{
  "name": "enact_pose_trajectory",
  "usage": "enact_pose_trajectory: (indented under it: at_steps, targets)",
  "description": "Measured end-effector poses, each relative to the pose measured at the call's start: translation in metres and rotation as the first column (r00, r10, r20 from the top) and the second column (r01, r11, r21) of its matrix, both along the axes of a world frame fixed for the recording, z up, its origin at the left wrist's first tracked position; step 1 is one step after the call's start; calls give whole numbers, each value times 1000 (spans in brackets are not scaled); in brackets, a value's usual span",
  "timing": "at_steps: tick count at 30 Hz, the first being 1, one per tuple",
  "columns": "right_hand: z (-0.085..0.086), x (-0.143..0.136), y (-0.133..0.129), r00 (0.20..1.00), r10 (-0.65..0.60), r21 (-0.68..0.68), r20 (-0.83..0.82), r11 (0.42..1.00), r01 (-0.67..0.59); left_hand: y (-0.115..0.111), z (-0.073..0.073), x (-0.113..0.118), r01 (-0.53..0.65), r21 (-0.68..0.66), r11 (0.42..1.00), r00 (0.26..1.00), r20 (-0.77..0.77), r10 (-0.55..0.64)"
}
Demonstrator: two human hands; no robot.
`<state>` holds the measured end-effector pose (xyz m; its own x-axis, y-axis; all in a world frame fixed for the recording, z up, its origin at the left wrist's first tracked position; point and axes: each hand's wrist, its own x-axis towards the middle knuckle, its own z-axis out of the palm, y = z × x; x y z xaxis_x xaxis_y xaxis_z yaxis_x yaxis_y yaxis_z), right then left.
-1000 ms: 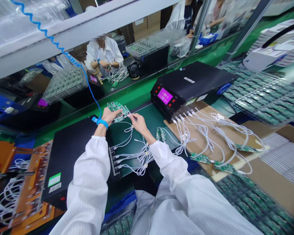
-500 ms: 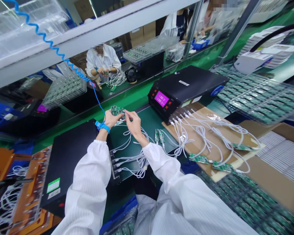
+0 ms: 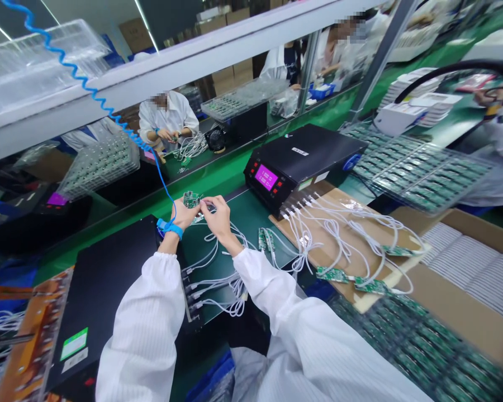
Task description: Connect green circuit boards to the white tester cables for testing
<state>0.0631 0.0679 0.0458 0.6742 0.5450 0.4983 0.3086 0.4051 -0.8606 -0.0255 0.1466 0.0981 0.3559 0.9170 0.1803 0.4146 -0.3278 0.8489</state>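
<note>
Surface: green [image 3: 245,214], running between the black machines and under the hands.
Black box: at the person's left [image 3: 113,262], with a green-and-white label; white cables plug into its side.
Black machine: ahead and to the right [image 3: 318,143], its purple screen lit and red buttons beside the screen; more white cables leave its near side.
Carton: at far right [image 3: 465,296], packed with rows of flat white pieces.
Clear tray: beyond the carton [image 3: 465,190], filled with rows of green boards.
Cardboard sheet: beside the black machine [image 3: 337,196], under its looped cables [image 3: 333,234]; three green boards [image 3: 371,285] lie toward its near and right edges.
Left hand: raised over the surface [image 3: 183,214], thumb and fingers closed on a small cluster of circuit boards.
Right hand: just beside it [image 3: 218,219], fingers narrow, tips pinched together at the cluster's near edge; what lies between them is too small to tell.
Circuit boards: held up in the left hand [image 3: 191,199], clear of the surface, green, exact number unclear.
Loose pair: two green boards lying side by side on the surface [image 3: 266,239], right of the right hand.
Wristband: blue, around the left wrist [image 3: 170,228], joined to a coiled blue cord [image 3: 132,134].
</note>
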Motion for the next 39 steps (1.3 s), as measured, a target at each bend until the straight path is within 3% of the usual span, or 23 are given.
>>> enact_pose_trajectory:
  at_steps: [7, 18, 27, 34, 39]
  targets:
    - [0, 3, 4, 999, 36, -56, -16, 998, -37, 2, -4, 0, -11, 21, 1000, 999, -39, 12]
    - [1, 1, 8, 999, 26, -98, -26, 995, -29, -5, 2, 2, 18, 79, 997, 989, -145, -7]
    - [-6, 0, 8, 1000, 6, -69, -27, 998, -8, -6, -1, 4, -43, 210, 977, 970, -227, 91]
    - [-3, -4, 9, 1000, -14, -75, -10, 997, 13, -11, 5, 6, -35, 240, 970, 965, -245, 95]
    - [-4, -7, 10, 1000, -16, -78, -16, 997, 14, -11, 0, 7, -39, 227, 973, 964, -247, 96]
